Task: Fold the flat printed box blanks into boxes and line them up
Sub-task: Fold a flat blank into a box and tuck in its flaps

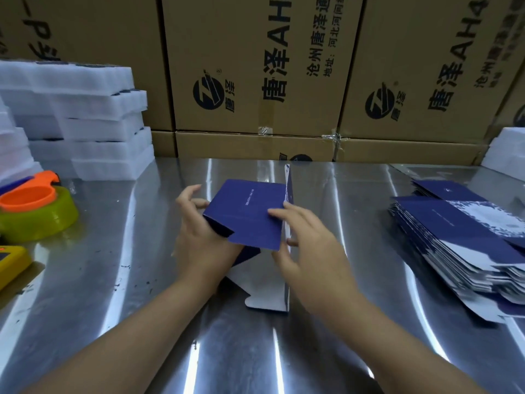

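A dark blue printed box blank point(250, 214) is half folded above the middle of the steel table point(142, 280). Its white inner flap point(268, 294) hangs down toward me. My left hand point(199, 237) grips the blank's left edge, fingers curled under it. My right hand point(306, 245) holds the right side, forefinger laid on the blue top panel and thumb against the upright right panel. A stack of flat blue blanks point(460, 243) lies on the table at the right.
White foam trays point(85, 118) are stacked at the back left. An orange and green tape dispenser point(37, 209) and a yellow device point(11, 263) sit at the left edge. Brown printed cartons point(255, 66) wall off the back. More white foam point(508, 152) shows at far right.
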